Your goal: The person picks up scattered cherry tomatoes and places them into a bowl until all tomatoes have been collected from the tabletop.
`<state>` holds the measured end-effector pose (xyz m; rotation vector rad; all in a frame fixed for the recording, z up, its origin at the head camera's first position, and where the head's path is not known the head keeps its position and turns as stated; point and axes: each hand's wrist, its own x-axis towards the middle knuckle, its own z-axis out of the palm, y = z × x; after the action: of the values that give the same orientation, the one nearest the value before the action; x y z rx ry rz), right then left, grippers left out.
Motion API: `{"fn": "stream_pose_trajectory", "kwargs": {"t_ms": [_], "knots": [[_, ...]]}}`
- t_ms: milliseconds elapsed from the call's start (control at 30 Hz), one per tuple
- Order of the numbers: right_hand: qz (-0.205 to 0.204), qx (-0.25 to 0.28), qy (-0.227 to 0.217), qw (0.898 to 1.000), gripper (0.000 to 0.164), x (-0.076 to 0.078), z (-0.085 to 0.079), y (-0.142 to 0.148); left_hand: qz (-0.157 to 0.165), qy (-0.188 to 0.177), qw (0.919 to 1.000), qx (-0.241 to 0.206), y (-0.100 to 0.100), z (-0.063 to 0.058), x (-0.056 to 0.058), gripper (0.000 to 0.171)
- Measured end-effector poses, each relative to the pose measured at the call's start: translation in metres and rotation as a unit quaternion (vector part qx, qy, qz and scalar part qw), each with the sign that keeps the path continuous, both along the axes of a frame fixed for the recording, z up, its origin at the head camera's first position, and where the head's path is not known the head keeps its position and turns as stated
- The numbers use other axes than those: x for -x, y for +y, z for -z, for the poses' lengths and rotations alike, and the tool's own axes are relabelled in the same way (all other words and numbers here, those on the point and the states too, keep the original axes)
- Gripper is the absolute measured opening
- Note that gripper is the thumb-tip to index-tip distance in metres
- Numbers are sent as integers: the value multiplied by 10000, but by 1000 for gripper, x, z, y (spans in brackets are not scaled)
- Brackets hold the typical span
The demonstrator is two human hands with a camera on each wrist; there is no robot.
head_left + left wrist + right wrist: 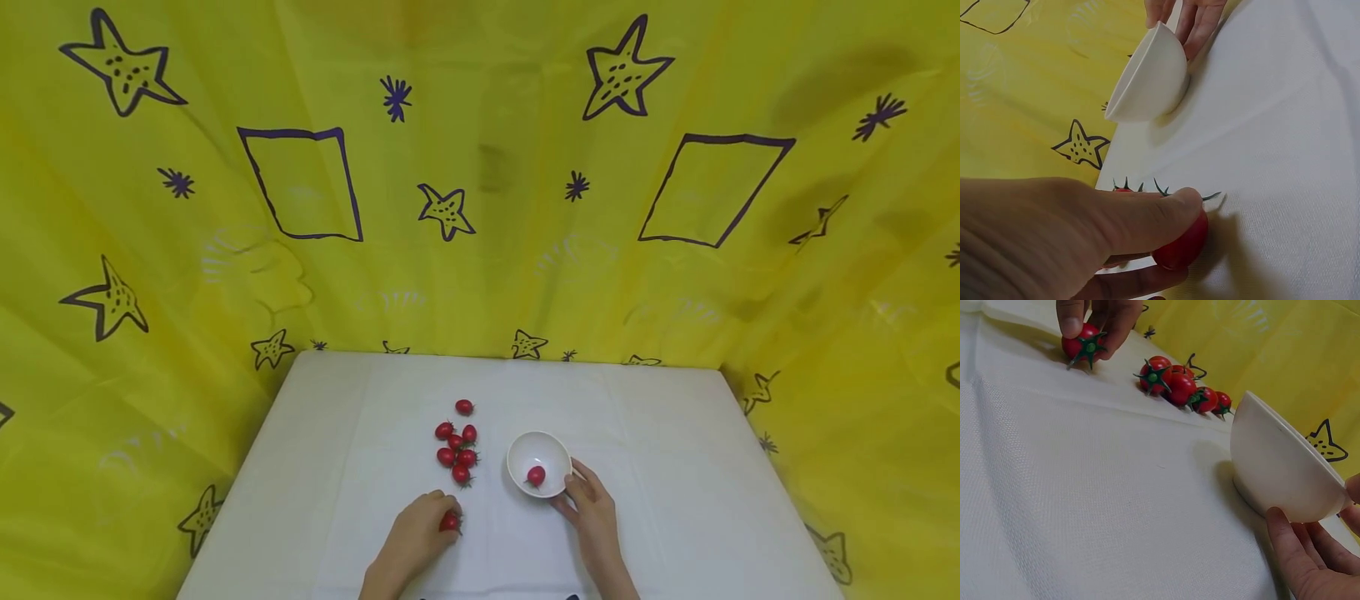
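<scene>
My left hand (422, 533) pinches a red cherry tomato (450, 522) between thumb and fingers, close over the white cloth near the front. In the right wrist view, the green stem star of that cherry tomato (1087, 346) faces the camera. A small white bowl (540, 444) stands to the right, with one cherry tomato (536, 476) inside it. My right hand (596, 518) holds the bowl by its right side, thumb at the rim and fingers lower on the wall. Beyond the left hand lies a loose cluster of several cherry tomatoes (461, 474).
A white cloth (360, 467) covers the table. One cherry tomato (464, 407) lies apart at the far end of the cluster. Yellow curtains (495, 275) with dark star drawings hang behind the table and along both sides.
</scene>
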<state>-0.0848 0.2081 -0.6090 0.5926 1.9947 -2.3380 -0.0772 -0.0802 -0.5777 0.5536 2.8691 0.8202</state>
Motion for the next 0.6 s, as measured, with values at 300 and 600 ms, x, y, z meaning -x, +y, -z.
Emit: {"fn": "stream_pose_trajectory", "kwargs": {"t_ms": [300,600], "knots": [[34,16,89,10000,54,0,-2,0,39,-561,9948,-845,-3,1,11,18],[-8,29,2,10000,54,-1,-2,-1,99,-1037,9713,-2137,-2,3,25,24]]}}
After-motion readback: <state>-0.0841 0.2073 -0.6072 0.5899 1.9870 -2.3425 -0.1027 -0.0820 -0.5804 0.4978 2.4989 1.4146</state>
